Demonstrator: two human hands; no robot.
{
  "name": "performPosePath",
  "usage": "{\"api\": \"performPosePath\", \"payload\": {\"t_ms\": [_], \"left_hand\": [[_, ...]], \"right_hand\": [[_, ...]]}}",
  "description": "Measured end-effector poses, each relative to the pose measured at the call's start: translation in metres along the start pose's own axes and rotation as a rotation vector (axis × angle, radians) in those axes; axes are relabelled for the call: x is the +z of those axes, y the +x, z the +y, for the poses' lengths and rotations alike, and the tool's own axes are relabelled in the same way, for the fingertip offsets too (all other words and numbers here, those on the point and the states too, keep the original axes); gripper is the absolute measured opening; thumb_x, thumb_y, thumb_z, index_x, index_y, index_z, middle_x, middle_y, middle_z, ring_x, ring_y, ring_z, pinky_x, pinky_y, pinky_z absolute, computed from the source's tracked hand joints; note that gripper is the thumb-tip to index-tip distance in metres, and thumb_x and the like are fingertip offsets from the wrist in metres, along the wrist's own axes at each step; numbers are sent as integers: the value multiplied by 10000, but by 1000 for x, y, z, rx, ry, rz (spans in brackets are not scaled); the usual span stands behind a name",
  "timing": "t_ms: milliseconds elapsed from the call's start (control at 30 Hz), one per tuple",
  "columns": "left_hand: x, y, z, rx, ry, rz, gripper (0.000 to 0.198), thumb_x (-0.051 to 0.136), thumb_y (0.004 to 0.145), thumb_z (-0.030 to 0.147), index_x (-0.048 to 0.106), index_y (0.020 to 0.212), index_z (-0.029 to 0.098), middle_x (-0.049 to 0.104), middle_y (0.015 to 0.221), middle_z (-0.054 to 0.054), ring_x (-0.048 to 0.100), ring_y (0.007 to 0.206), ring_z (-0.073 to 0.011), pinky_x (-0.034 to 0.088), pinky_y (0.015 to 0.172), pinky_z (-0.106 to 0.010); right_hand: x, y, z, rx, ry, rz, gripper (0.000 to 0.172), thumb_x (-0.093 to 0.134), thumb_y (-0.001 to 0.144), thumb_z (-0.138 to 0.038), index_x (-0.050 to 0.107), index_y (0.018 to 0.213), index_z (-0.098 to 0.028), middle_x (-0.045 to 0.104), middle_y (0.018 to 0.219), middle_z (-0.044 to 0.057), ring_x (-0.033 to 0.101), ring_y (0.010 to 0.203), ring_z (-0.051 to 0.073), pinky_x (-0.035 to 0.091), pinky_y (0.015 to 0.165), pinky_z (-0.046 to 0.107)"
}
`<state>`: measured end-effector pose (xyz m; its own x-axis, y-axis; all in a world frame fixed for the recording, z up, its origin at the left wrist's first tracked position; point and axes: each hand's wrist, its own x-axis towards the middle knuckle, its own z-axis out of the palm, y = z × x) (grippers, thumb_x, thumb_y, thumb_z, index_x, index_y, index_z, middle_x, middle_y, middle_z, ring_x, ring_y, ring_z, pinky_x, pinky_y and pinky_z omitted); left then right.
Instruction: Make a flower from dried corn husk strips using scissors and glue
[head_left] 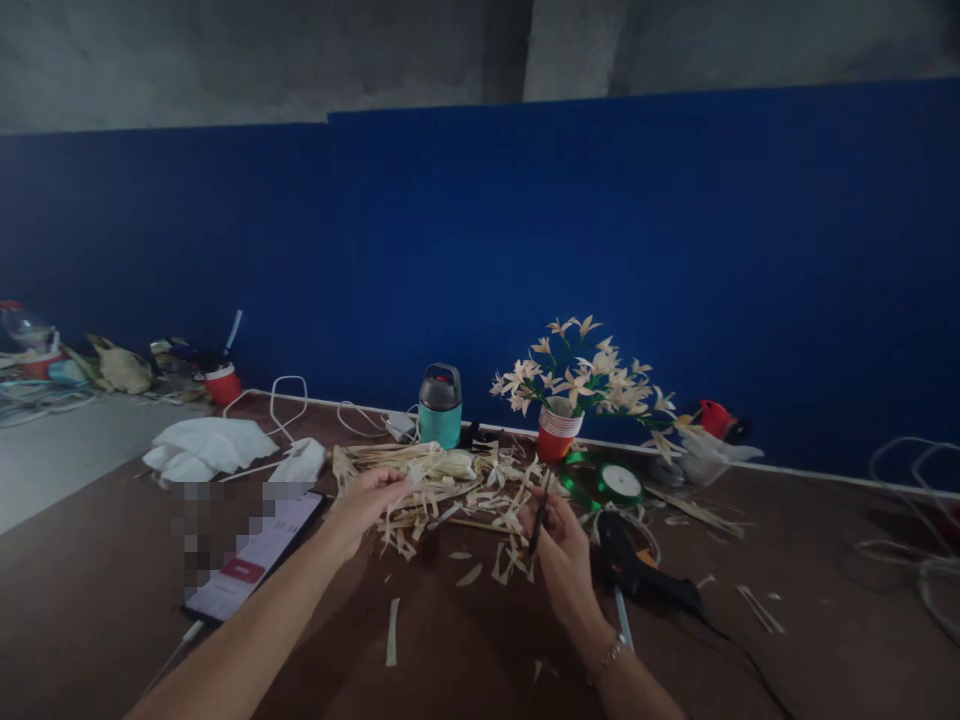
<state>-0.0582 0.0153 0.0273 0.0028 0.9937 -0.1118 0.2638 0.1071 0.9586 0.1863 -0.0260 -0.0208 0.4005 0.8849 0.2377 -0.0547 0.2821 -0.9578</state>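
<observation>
My left hand (373, 505) is closed, its fingertips pinched on a pale corn husk piece (415, 476) at the left of a loose pile of dried husks (450, 490). The outline of that piece blends into the pile behind it. On the pile's right side, my right hand (559, 535) is wrapped round a slim black tool (539, 520) that points up. Whether it is scissors or tweezers cannot be made out. Just beyond stands a red paper cup (559, 440) with husk flowers (577, 385) on green stems.
A black glue gun (637, 565) with its cord lies to the right, near a green ribbon spool (621, 483). At left are a phone (251, 565) and white tissue (210, 448). A teal-and-grey container (440, 410) stands behind the pile, before a blue partition (450, 230).
</observation>
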Motion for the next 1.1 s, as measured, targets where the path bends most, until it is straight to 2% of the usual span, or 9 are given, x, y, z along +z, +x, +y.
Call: {"api": "performPosePath", "payload": {"t_ms": [133, 300, 400, 667, 833, 933, 1000, 1100], "left_hand": [[13, -5, 1, 8, -169, 9, 246, 669, 597, 377, 617, 693, 157, 622, 635, 1, 574, 656, -162, 403, 626, -252], [34, -17, 13, 56, -211, -21, 217, 634, 653, 376, 613, 646, 160, 592, 593, 11, 546, 624, -147, 394, 609, -240], [43, -22, 15, 58, -247, -31, 189, 619, 676, 349, 621, 659, 160, 588, 584, 21, 530, 595, -130, 383, 589, -229], [48, -24, 7, 51, -288, -175, 174, 631, 670, 303, 654, 746, 148, 658, 709, -10, 570, 676, -140, 397, 652, -235], [48, -19, 2, 33, -288, -176, 184, 655, 654, 322, 644, 694, 143, 637, 646, -5, 546, 626, -134, 380, 616, -233], [49, -15, -2, 33, -288, -166, 193, 665, 647, 330, 645, 674, 140, 622, 614, 0, 529, 596, -127, 369, 603, -230], [50, -13, -5, 33, -292, -161, 196, 664, 651, 333, 651, 683, 141, 617, 607, 2, 527, 590, -126, 363, 596, -227], [49, -11, -7, 31, -286, -154, 189, 656, 661, 331, 656, 684, 143, 606, 597, 6, 522, 584, -125, 360, 592, -225]], "right_hand": [[0, -5, -2, 60, -46, -162, 400, 722, 627, -342, 641, 990, -197, 663, 847, 30, 592, 752, 181, 487, 648, 268], [5, -17, -14, 132, -60, -627, 335, 718, 640, -299, 687, 961, -209, 684, 815, 25, 611, 757, 201, 492, 720, 322], [10, -24, -22, 196, -9, -781, 317, 666, 699, -317, 679, 998, -214, 696, 851, 38, 624, 786, 210, 486, 758, 350], [11, -26, -26, 300, -27, -754, 353, 684, 679, -368, 687, 985, -192, 700, 774, 38, 599, 642, 160, 485, 613, 272], [11, -24, -24, 249, -42, -778, 375, 684, 687, -380, 686, 1006, -183, 693, 821, 45, 582, 690, 153, 475, 661, 252], [13, -23, -23, 275, -97, -773, 374, 695, 668, -372, 691, 998, -195, 666, 711, 10, 519, 546, 108, 445, 523, 202], [14, -22, -22, 310, -159, -754, 361, 696, 660, -367, 696, 978, -198, 625, 622, -15, 421, 433, 69, 367, 399, 173], [15, -21, -17, 337, -236, -715, 342, 688, 659, -367, 696, 946, -182, 540, 512, -44, 325, 363, 46, 289, 331, 161]]}}
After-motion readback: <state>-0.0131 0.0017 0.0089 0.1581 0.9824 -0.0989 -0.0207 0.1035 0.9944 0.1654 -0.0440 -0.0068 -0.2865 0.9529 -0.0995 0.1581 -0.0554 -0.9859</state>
